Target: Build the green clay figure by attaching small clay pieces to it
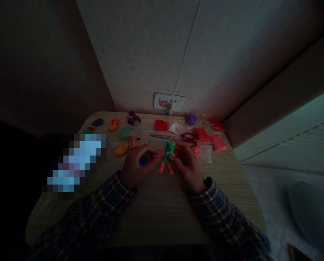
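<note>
Between my two hands, over the middle of the table, is a small clay figure (168, 156) with a green head and body and pinkish-orange arms and legs. My right hand (188, 165) grips its body and head from the right, thumb on the front. With thumb and fingertips, my left hand (140, 163) pinches the end of the figure's arm on the left, where a small blue spot shows. A blue round piece (144, 160) sits partly hidden by the left hand. Behind the hands lie scissors (175, 137) with red handles.
Bags of red clay (201, 135), white clay (175, 127) and purple clay (191, 119) lie at the back right. Yellow clay (121, 149) and several small clay models, such as an orange one (114, 124), lie at left. A blurred-out bright screen (77, 163) stands on the left. A wall socket (169, 102) holds a plug.
</note>
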The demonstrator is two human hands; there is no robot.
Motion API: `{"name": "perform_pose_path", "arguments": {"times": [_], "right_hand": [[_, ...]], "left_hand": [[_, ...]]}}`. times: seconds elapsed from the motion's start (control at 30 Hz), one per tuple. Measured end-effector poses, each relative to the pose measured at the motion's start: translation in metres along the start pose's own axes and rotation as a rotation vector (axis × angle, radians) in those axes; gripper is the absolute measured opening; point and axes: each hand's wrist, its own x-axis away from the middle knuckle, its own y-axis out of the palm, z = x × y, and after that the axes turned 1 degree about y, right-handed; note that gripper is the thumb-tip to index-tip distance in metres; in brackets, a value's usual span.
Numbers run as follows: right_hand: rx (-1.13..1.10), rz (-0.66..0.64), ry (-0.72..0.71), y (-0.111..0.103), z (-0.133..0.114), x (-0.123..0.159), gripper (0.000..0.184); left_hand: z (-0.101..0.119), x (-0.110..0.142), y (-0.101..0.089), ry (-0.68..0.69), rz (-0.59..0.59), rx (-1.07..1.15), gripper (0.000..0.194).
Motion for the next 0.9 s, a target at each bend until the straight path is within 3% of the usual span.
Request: {"name": "perform_pose_path", "arguments": {"times": [0.6,0.9], "right_hand": [[0.025,0.009,-0.011,-0.0012,-0.0032,0.0001,0.032],[0.040,0.010,-0.008,-0.0022,-0.0026,0.0012,0.032]], "left_hand": [[-0.0024,0.0006,0.0014,-0.134,-0.029,0.145,0.014],[0.0009,-0.0001,0.0007,-0.121,-0.035,0.149,0.011]]}}
